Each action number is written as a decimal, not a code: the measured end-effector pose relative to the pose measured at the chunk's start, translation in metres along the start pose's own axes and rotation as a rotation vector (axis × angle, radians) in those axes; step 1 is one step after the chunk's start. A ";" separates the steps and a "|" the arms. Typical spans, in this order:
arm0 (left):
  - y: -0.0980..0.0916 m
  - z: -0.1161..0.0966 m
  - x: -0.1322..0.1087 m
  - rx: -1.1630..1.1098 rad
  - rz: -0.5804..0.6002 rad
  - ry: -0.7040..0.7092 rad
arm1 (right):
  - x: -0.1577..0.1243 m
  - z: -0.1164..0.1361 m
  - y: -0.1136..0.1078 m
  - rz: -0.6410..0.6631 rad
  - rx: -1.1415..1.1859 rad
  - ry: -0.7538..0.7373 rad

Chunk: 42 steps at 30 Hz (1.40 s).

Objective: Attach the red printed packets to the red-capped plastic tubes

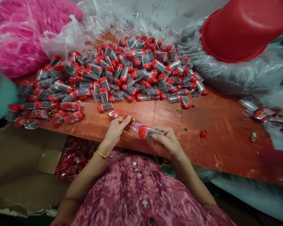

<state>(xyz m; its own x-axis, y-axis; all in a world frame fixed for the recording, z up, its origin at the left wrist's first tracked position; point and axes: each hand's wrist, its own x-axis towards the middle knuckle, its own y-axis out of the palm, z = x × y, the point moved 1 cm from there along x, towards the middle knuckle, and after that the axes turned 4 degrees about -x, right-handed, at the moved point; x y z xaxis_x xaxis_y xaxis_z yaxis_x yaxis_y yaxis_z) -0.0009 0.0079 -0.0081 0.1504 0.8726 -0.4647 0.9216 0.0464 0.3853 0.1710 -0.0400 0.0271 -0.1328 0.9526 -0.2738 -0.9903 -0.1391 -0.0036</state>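
My left hand (114, 133) pinches a red printed plastic sleeve (135, 124) near the table's front edge. In my right hand (167, 139) is a clear tube with a red cap (143, 132), dark beads showing inside it. The tube lies on its side, its capped end pointing left at the sleeve's right end; whether the cap has entered the sleeve I cannot tell. Just beyond my hands spreads a heap of similar red-capped tubes (103, 94). Several tubes in printed sleeves (74, 117) lie at the table's left front.
Behind the heap are clear empty tubes (96, 23). A pink-filled bag (16, 40) stands left, a red bucket (240, 34) on a dark-filled bag (224, 77) right. Below the table's left edge, a cardboard box (21, 169) holds red packets (72, 160). A loose red cap (203, 134) lies right.
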 end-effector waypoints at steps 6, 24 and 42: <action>-0.001 -0.003 -0.003 0.155 0.063 0.056 | 0.005 0.001 0.004 0.045 -0.075 0.030; 0.020 0.019 -0.007 -0.171 0.005 0.034 | 0.015 -0.032 0.010 -0.071 -0.085 -0.073; 0.022 0.017 -0.009 -0.291 0.012 0.120 | 0.019 -0.058 0.038 -0.258 -0.231 -0.255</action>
<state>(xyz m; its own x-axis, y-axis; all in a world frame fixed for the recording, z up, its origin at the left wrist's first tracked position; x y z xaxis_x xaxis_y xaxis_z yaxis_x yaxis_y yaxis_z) 0.0243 -0.0069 -0.0091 0.1014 0.9241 -0.3684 0.7762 0.1582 0.6103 0.1336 -0.0423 -0.0337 0.0832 0.9965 0.0109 -0.9610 0.0831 -0.2637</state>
